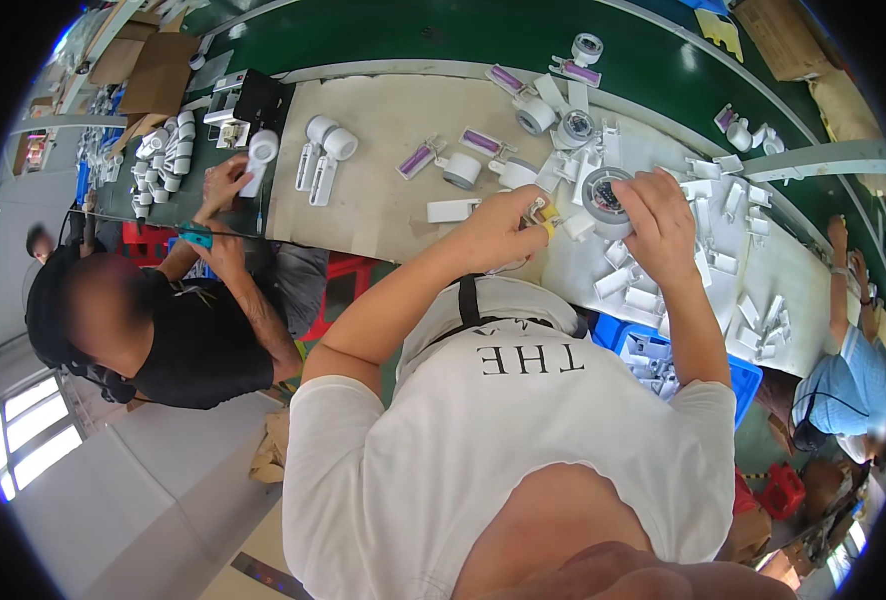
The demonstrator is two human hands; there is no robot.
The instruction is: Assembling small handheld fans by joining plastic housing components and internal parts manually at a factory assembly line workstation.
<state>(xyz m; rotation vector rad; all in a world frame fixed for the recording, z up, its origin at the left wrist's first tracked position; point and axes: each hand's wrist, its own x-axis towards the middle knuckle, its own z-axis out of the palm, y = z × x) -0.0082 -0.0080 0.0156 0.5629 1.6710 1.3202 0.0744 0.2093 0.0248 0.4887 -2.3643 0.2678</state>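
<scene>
Both of the person's forearms reach forward from a white shirt to the near edge of the bench (393, 130), elbows bent, hands close together over its right half. The left hand (498, 228) is curled, fingers closed around a small part with a yellow tip (546, 213) that pokes out toward the other hand. The right hand (658, 212) is arched, knuckles up, its fingers and thumb clamped on the right side of a round grey part (601, 195), a ring with a dark centre. The grey ring sits just left of the right hand's fingertips and just right of the yellow-tipped piece, so the two held things nearly meet between the hands, slightly above the bench surface.

Loose white plastic pieces (708, 225) crowd the bench on the right, under and beyond the right hand. Further toward the far edge lie grey rollers (461, 170) and white parts with purple inserts (416, 160). A blue bin (748, 375) of white parts sits below the near edge, beside the right forearm.

At the left end of the bench a neighbouring worker in a black shirt (203, 350) handles a white part (260, 155). Another person in blue (848, 370) sits at the right end.
</scene>
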